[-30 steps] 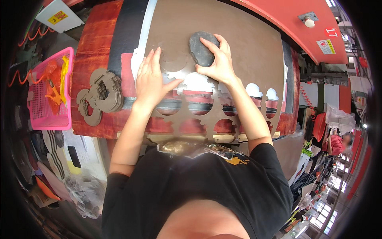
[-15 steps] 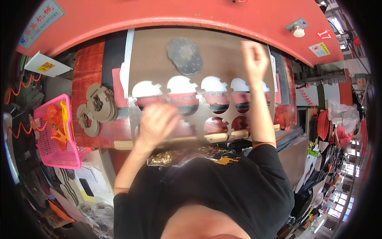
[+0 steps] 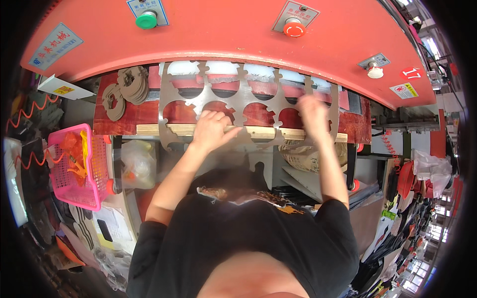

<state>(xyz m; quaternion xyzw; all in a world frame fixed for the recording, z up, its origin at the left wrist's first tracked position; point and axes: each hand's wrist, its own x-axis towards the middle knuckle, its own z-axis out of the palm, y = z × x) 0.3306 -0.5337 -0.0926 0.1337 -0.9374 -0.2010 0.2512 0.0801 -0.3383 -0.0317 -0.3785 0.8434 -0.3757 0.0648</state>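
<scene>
A thin grey-brown sheet point(image 3: 238, 85) with two rows of rounded cut-outs lies on the dark red table point(image 3: 130, 117). Its front edge hangs past the wooden bar point(image 3: 256, 132) along the table front. My left hand point(image 3: 212, 130) rests over the bar and sheet, fingers slightly bent, thumb spread to the right; nothing is seen in it. Near the sheet's front right part is my right hand point(image 3: 314, 115), smeared by motion, so its grip is unclear. The sheet's far part is hidden under the red machine beam point(image 3: 218, 42).
Flat ring-like tan pieces point(image 3: 133, 84) are stacked at the table's left. The beam carries a green button point(image 3: 146, 20), a red button point(image 3: 294, 28) and a white knob point(image 3: 375, 70). A pink basket point(image 3: 74, 191) stands left; a full bag point(image 3: 315, 161) sits below the table.
The view has shifted, showing the buttons. The beam covers more of the sheet, hiding the dark oval plate. My right hand has come back toward me; my left hand has settled near the bar.
</scene>
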